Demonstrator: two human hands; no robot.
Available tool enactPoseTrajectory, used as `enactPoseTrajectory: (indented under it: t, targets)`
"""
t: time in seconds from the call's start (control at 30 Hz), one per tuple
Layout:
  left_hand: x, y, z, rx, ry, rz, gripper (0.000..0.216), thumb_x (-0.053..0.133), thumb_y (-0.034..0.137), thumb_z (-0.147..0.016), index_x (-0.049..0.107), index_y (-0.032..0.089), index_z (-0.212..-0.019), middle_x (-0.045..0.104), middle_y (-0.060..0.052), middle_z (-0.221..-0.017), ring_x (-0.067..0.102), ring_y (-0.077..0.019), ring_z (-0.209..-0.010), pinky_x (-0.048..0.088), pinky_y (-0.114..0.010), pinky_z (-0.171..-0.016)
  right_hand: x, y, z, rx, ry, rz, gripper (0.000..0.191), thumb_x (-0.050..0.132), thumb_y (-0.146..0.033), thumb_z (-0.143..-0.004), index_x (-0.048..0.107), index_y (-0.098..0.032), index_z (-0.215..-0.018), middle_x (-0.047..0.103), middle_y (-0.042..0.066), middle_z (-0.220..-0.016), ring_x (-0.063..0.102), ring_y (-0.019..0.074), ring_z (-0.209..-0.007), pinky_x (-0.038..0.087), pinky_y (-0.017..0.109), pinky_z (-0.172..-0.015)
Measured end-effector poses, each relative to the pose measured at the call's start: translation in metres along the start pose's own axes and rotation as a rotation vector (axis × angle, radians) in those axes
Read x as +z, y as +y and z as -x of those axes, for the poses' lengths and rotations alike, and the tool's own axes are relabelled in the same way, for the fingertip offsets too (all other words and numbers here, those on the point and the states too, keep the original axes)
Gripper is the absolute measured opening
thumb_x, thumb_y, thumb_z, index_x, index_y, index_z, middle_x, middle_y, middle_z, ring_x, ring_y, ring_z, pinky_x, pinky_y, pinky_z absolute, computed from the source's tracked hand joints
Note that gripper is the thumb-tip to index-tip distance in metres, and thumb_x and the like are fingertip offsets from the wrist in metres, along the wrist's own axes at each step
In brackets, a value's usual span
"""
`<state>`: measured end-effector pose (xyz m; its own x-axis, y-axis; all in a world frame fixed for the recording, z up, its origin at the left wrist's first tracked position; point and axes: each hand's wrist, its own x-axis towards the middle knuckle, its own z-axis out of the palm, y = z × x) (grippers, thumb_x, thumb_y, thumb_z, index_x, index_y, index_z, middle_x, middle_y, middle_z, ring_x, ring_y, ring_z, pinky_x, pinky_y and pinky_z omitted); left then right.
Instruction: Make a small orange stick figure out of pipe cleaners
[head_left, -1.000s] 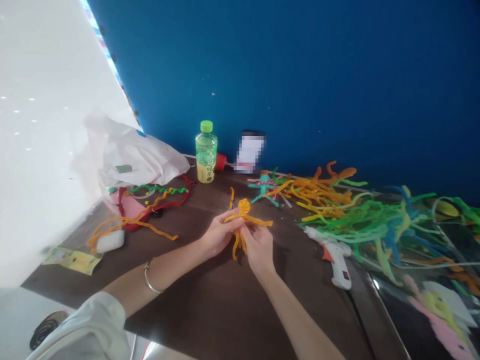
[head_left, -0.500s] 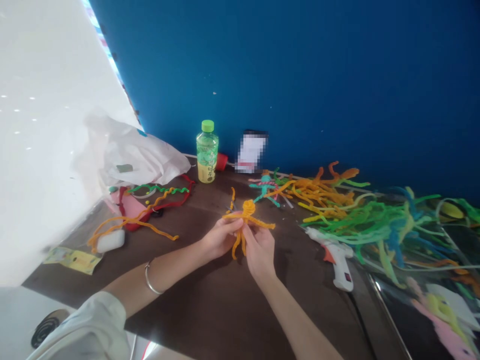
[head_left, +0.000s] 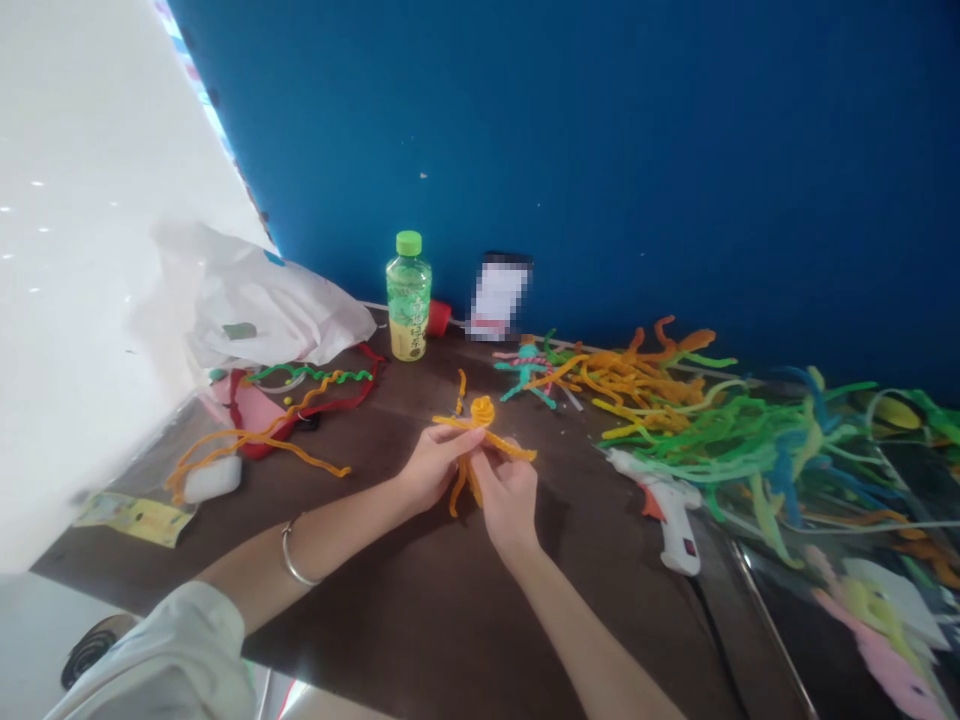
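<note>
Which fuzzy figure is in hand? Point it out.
The orange figure, held by the left hand and right hand; the turquoise figure lies on the table.

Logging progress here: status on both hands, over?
Left hand, right hand: both pinching orange figure. Its coiled head showing. Glue gun rightward, out of the way.

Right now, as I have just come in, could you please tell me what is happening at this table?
A person holds a small orange doll between the left hand and the right hand, above a brown table. Its round head points up, and its legs hang below the fingers. A white glue gun lies unheld beyond the right hand, near a pile of fuzzy sticks. A bottle stands farther back.
</note>
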<state>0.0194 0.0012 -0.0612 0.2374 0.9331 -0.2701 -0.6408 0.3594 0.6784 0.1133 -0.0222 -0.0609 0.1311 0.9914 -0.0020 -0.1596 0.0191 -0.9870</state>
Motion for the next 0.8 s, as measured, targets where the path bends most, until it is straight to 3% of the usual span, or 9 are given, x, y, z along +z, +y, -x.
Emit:
enactPoseTrajectory:
  t: [0.2, 0.3, 0.43, 0.53, 0.73, 0.8]
  targets:
    - [0.001, -0.001, 0.001, 0.029, -0.006, -0.040, 0.024, 0.076, 0.025, -0.056, 0.069, 0.010, -0.075, 0.069, -0.007, -0.072, 0.063, -0.0151, -0.068, 0.048, -0.027, -0.072, 0.001, 0.004, 0.000, 0.021, 0.039, 0.014, 0.023, 0.065, -0.034, -0.069, 0.064, -0.016, -0.084, 0.068, 0.005, -0.083, 0.064, 0.0196, -0.079, 0.051, 0.034, -0.075]
    - [-0.002, 0.004, -0.003, 0.026, 0.017, -0.042, 0.025, 0.074, 0.028, -0.059, 0.068, 0.010, -0.075, 0.068, -0.007, -0.072, 0.063, -0.0145, -0.067, 0.049, -0.027, -0.070, 0.000, 0.002, -0.002, 0.015, -0.030, -0.006, 0.025, 0.066, -0.033, -0.068, 0.063, -0.017, -0.087, 0.068, 0.006, -0.086, 0.064, 0.0191, -0.081, 0.050, 0.035, -0.078]
    - [-0.010, 0.018, -0.016, 0.157, 0.142, -0.008, 0.023, 0.074, 0.027, -0.058, 0.067, 0.010, -0.073, 0.066, -0.004, -0.068, 0.061, -0.0104, -0.062, 0.048, -0.022, -0.064, -0.015, -0.006, -0.013, 0.004, -0.045, 0.104, 0.024, 0.068, -0.031, -0.065, 0.062, -0.017, -0.084, 0.067, 0.006, -0.085, 0.063, 0.0180, -0.079, 0.050, 0.033, -0.076]
    - [-0.015, 0.029, -0.026, 0.251, 0.180, -0.031, 0.024, 0.075, 0.027, -0.057, 0.066, 0.009, -0.070, 0.063, -0.002, -0.061, 0.058, -0.0082, -0.057, 0.045, -0.020, -0.057, -0.029, -0.017, -0.029, -0.096, -0.007, 0.315, 0.017, 0.060, -0.030, -0.072, 0.062, -0.017, -0.084, 0.066, 0.006, -0.082, 0.062, 0.0171, -0.073, 0.049, 0.033, -0.072]
    - [-0.022, 0.036, -0.031, 0.279, 0.130, -0.012, 0.025, 0.074, 0.026, -0.059, 0.067, 0.009, -0.075, 0.064, -0.004, -0.066, 0.055, -0.0068, -0.056, 0.043, -0.020, -0.057, -0.031, -0.034, -0.074, -0.493, -0.290, 0.838, 0.016, 0.049, -0.020, -0.078, 0.065, -0.020, -0.077, 0.064, 0.006, -0.082, 0.059, 0.0200, -0.080, 0.045, 0.035, -0.076]
    - [-0.025, 0.037, -0.032, 0.286, 0.142, 0.015, 0.023, 0.073, 0.026, -0.059, 0.066, 0.009, -0.073, 0.063, -0.004, -0.065, 0.056, -0.0069, -0.057, 0.043, -0.019, -0.058, -0.027, -0.035, -0.090, -0.534, -0.330, 0.950, 0.018, 0.047, -0.018, -0.078, 0.065, -0.020, -0.081, 0.063, 0.006, -0.084, 0.058, 0.0202, -0.081, 0.044, 0.035, -0.076]
